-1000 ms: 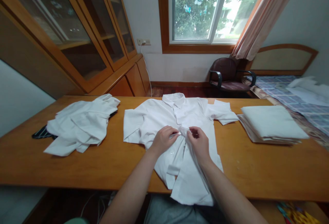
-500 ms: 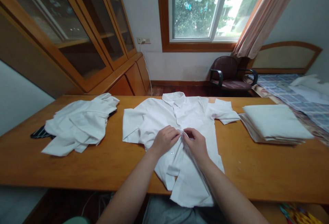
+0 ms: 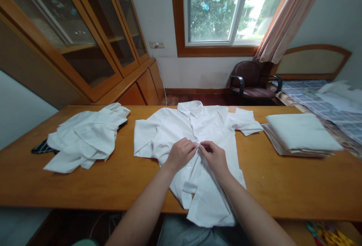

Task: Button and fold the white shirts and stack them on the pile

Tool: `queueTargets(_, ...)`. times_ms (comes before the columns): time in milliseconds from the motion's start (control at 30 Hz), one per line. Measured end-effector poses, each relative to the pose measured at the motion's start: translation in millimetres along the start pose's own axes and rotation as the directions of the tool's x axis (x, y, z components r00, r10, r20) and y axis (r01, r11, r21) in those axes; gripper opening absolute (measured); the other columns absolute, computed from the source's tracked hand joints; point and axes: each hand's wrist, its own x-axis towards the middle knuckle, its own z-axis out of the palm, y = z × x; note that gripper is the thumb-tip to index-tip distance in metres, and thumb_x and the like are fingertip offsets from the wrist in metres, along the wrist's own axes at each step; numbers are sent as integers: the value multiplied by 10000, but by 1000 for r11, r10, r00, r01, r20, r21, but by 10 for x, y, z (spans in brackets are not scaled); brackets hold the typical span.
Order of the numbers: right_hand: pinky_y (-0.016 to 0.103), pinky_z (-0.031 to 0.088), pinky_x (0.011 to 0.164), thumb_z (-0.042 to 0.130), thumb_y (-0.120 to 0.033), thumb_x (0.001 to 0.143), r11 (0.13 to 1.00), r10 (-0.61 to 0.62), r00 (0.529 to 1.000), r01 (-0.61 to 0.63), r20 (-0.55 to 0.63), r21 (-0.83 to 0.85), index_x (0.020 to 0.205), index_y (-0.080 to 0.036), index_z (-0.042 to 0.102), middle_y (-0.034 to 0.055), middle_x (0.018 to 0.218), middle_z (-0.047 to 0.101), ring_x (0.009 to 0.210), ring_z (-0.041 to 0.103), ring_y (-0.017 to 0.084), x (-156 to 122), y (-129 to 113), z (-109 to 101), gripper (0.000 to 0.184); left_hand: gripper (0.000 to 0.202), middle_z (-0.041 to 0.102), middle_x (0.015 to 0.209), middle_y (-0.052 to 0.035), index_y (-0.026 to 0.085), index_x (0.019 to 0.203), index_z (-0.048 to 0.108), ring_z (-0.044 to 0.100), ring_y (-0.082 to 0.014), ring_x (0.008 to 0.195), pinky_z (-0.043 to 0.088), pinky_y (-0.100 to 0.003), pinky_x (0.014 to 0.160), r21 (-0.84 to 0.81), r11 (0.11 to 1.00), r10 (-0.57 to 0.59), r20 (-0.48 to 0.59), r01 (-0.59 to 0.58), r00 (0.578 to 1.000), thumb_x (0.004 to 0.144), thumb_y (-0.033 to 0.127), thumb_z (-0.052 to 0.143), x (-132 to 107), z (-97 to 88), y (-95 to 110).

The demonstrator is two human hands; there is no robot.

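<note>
A white short-sleeved shirt (image 3: 169,129) lies spread, collar away from me, on the wooden table (image 3: 85,185). Its lower hem hangs over the near edge. My left hand (image 3: 181,154) and my right hand (image 3: 215,156) meet at the shirt's front opening, about mid-chest. Both pinch the two front edges of the fabric, fingers curled and pressed together. What lies between the fingertips is too small to make out.
A loose heap of white garments (image 3: 85,138) lies at the table's left, over a dark striped cloth (image 3: 42,147). A stack of folded white cloth (image 3: 299,135) sits at the right. Beyond stand a chair (image 3: 250,82), a bed (image 3: 325,103), a glass-fronted cabinet (image 3: 85,38).
My two hands have drawn closer together at the shirt's front, bringing the two front edges into contact. The view has shifted slightly.
</note>
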Motion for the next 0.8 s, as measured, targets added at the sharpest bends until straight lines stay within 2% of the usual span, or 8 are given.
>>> queueTargets(333,348,578,779,640,-379,838,1000,6,1000,-6,2,13,935,-208,723,52,886,768,799,722,220,-4,5,3,213,153,641,775,-28,201,839,579,576,-182,760,468,-328,720,31,999,3,13,-4,1000,974,228,512,-3,21,-12)
queueTargets(533,359,565,808,558,-395,891,1000,11,1000,-11,-17,23,972,-209,721,65,935,766,857,713,233,-13,-43,-28,260,160,635,768,-33,203,836,585,580,-185,765,472,-335,722,25,1000,-1,10,0,1000,973,225,505,-7,19,-9)
queueTargets(800,343,564,782,637,-396,839,995,47,999,-47,3,84,922,-204,712,54,882,761,810,710,219,-2,-60,-23,222,168,614,747,-33,196,830,600,571,-183,760,458,-324,712,59,998,-2,7,2,1000,968,217,506,-3,21,5)
